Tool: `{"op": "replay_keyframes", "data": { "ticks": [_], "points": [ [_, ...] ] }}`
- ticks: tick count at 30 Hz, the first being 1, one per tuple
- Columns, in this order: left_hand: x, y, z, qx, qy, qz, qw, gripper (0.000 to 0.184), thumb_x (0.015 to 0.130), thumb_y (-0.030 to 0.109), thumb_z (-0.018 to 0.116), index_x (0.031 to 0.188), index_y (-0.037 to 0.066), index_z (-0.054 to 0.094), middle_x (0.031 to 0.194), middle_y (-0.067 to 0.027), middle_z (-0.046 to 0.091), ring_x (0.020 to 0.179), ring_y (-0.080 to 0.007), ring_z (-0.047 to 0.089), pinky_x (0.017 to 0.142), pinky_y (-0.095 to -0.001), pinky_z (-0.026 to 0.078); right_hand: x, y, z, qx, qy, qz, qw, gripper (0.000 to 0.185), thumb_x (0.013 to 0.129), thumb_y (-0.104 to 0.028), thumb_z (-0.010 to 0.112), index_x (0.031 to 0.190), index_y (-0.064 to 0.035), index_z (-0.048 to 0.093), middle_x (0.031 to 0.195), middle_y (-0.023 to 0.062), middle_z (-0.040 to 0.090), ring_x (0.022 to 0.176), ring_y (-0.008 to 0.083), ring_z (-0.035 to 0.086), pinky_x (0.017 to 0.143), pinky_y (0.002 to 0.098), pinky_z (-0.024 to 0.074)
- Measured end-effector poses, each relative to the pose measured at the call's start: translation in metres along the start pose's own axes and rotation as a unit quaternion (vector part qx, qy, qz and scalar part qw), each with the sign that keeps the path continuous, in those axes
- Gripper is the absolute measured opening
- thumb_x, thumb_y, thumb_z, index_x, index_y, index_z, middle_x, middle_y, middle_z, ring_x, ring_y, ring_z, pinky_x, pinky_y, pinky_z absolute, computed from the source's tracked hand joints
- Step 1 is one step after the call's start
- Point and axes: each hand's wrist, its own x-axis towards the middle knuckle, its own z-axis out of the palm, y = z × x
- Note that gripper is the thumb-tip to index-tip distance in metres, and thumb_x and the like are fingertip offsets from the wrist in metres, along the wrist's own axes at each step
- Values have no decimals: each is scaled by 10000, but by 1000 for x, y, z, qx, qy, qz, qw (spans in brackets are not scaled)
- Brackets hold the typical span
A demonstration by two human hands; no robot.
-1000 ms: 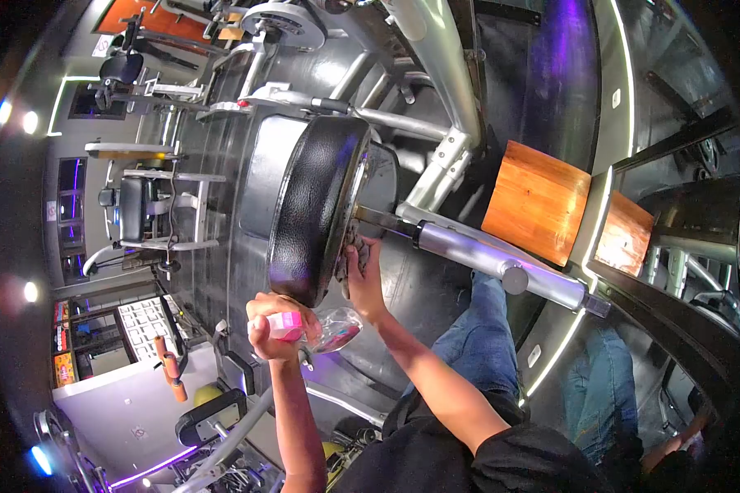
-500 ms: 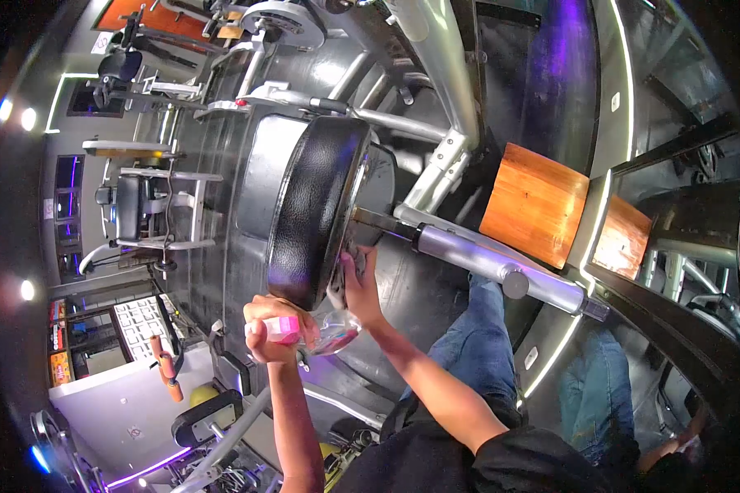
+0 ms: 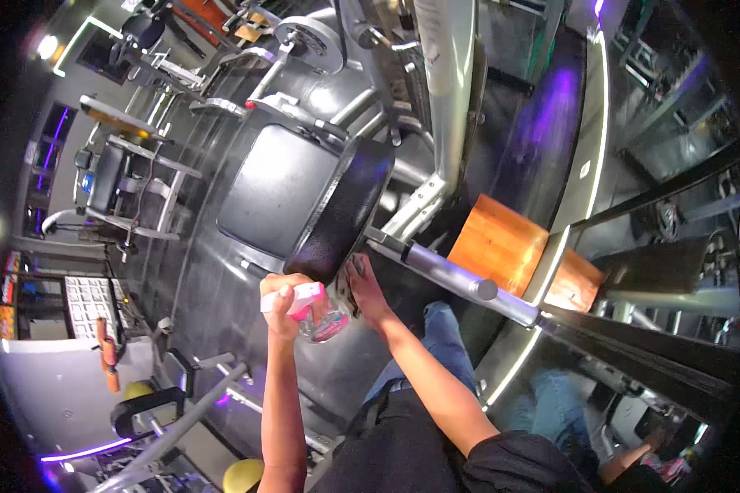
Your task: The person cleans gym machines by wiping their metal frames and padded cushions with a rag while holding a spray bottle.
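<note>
A clear spray bottle point(image 3: 327, 322) with a pink and white trigger head is in my left hand point(image 3: 278, 306), whose fingers wrap round its neck. Just right of it, my right hand point(image 3: 367, 289) grips a greyish cloth point(image 3: 343, 287), mostly hidden by the fingers, at the lower end of a black padded cushion point(image 3: 341, 209). Whether the cloth touches the cushion there I cannot tell. A silver tube point(image 3: 460, 275) supports the cushion from the right. Behind it lies a wider flat black pad point(image 3: 275, 189).
A wooden box point(image 3: 499, 246) stands on the floor beside the mirror point(image 3: 674, 271). Other gym machines point(image 3: 111, 181) fill the left side. Below the left wall panel sits a padded bench point(image 3: 148, 412). A weight plate point(image 3: 311, 43) hangs at the top.
My view has tilted, so the machine appears turned and more of the flat pad shows. The bottle now stands farther clear of my right hand. Both hands keep their holds.
</note>
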Motion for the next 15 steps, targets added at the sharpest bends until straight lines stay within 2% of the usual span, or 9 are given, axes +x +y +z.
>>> {"op": "replay_keyframes", "data": {
  "ticks": [1,3,4,5,6,8,9,11,15],
  "points": [
    [-2,2,3,-9,9,11,1000,625,905,475,446,697,-91,614,519,-160,583,350,-206,521,366,-302,438,-15,-24,-13,20,-89,37,995,319,999,-310,523,1210,-72,491,1074,32,587,952,124,524,839,276,433],
    [-7,7,14,-3,50,-41,998,605,912,476,487,727,-84,623,583,-145,617,402,-190,548,391,-296,441,-37,-45,-33,-98,-88,-25,991,290,999,-286,526,1187,-66,513,1036,17,609,943,104,530,821,256,432],
    [-13,10,20,6,63,-52,997,575,919,471,513,742,-62,633,641,-136,639,457,-170,570,416,-286,442,-46,-51,-45,-161,-97,-55,981,338,972,-314,558,1170,-44,512,1055,86,618,969,169,570,841,300,445],
    [-17,13,30,2,88,-62,994,445,938,335,514,743,-44,645,630,-87,631,454,-116,543,444,-258,410,-49,-61,-57,-222,-105,-88,966,389,946,-343,590,1152,-22,511,1073,155,627,994,233,610,860,344,458],
    [-23,14,38,27,93,-77,992,406,937,302,529,735,-30,644,617,-68,617,464,-102,539,447,-251,405,-57,-92,-63,-236,-111,-95,961,389,946,-343,590,1152,-22,511,1073,155,627,994,233,610,860,344,458],
    [-34,11,52,57,104,-113,986,350,936,250,551,720,-9,641,592,-37,590,482,-78,534,448,-240,395,-83,-162,-66,-443,-142,90,880,379,918,-325,618,1123,-18,532,1054,186,623,993,306,621,841,385,475],
    [-39,7,59,63,109,-136,983,333,936,232,558,712,-1,639,579,-25,578,490,-69,532,446,-236,390,-83,-151,-86,-537,-128,-50,833,374,895,-319,633,1124,-34,554,1070,191,613,991,353,615,835,411,483],
    [-44,-2,75,51,149,-188,969,346,932,261,575,712,2,639,556,-21,565,501,-74,532,455,-255,391,-98,-194,-88,-548,-154,-147,809,369,846,-273,687,1121,-48,587,1006,156,642,954,312,623,836,390,481],
    [-44,-29,100,96,216,-210,949,378,918,306,589,702,0,643,573,-93,603,499,-161,565,510,-325,423,-98,-253,-89,-575,-163,-156,786,345,812,-238,706,1107,-92,602,1029,129,629,990,311,616,872,381,475]
  ]
}}
